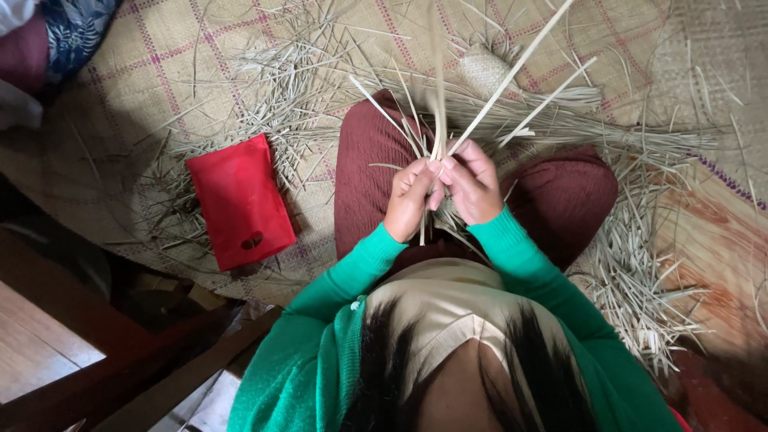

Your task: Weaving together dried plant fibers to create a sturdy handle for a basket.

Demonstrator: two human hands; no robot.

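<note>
Both hands (442, 190) together before chest, fingers pinched closed.

Woven mat (240, 48) covers floor, tan with purple-pink check lines; right part plainer weave with purple edge stitch. Dried straw offcuts (640, 272) scattered over mat, thickest at right and upper centre. Red flat pouch (240, 200) lies on mat at left. Dark wooden boards (48, 336) at lower left, one lighter plank catching light. Blue patterned cloth (76, 28) in top left corner. Soft daylight from above, deep shadow along left edge
</note>
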